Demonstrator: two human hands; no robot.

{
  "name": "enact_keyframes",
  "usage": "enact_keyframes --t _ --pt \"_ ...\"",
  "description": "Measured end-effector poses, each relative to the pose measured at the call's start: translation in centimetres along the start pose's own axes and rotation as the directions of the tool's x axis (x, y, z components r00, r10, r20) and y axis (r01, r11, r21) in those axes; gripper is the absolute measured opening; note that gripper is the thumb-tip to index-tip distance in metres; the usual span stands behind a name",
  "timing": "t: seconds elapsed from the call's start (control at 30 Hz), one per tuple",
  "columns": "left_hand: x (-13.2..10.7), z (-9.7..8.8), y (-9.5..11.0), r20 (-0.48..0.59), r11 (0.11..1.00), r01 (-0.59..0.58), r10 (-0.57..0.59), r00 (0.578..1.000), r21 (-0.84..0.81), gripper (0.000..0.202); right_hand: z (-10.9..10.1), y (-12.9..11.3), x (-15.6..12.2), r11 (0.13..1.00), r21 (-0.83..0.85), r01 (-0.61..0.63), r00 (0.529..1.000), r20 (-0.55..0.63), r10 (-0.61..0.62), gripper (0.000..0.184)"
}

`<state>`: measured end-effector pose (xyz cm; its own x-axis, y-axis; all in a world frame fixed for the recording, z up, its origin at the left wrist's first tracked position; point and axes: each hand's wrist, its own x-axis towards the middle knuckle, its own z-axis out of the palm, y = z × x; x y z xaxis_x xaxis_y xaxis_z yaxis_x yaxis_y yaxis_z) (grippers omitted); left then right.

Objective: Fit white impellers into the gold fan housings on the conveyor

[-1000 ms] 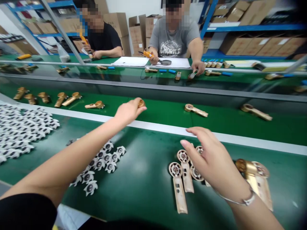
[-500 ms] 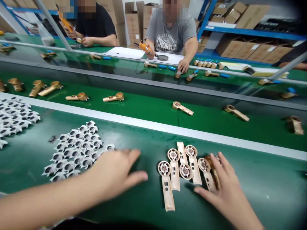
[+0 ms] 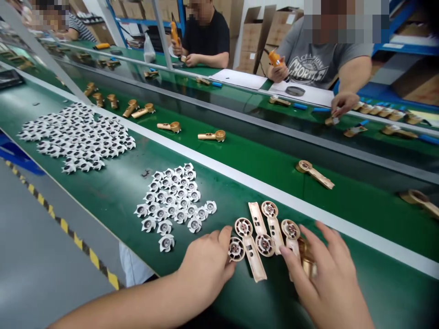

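Observation:
My left hand [image 3: 209, 262] is closed on the leftmost gold handheld-fan housing [image 3: 236, 249]; its round grille end shows, while the handle is hidden by my hand. Beside it, several more fan housing halves [image 3: 255, 260] lie in a row on the green bench, inner sides up. My right hand [image 3: 329, 278] is open at the row's right end, thumb and fingers spread around the last housings. Its thumb overlaps one housing [image 3: 291, 229], and a shinier gold piece [image 3: 307, 256] is partly hidden behind the fingers.
White fan blades [image 3: 171, 196] stand grouped left of my hands, with a bigger cluster [image 3: 82, 132] farther left. Beyond a white strip [image 3: 240, 176], gold housings [image 3: 313, 173] lie spaced along a green belt. Across it, co-workers [image 3: 206, 41] hold orange tools. Striped floor tape [image 3: 65, 224] runs at lower left.
The view has swung left. My left hand has moved right, from beside the fan blades to the leftmost housing, and closed on it. My right hand stays spread at the row's right end.

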<state>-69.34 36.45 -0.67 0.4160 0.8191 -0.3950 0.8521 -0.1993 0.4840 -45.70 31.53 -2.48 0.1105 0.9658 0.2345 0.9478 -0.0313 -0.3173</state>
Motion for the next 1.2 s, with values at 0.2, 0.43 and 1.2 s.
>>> enact_keyframes --t 0.2,0.43,1.2 --pt "-2.2 -2.0 -2.7 -0.144 0.972 -0.036 0.003 0.990 -0.231 0.009 3.3 -7.1 10.3 0.897 0.287 0.337 0.892 0.208 -0.402 0.024" --pt "-3.9 -5.9 -6.0 -0.084 0.645 0.107 -0.259 0.962 -0.757 0.028 7.8 -10.7 13.8 0.848 0.454 0.272 0.747 0.456 -0.484 0.006" --pt "0.0 -5.3 -3.9 -0.451 0.932 -0.338 0.247 0.858 -0.132 0.051 -2.8 -11.5 9.8 0.571 0.688 -0.448 0.820 0.570 -0.044 0.028"
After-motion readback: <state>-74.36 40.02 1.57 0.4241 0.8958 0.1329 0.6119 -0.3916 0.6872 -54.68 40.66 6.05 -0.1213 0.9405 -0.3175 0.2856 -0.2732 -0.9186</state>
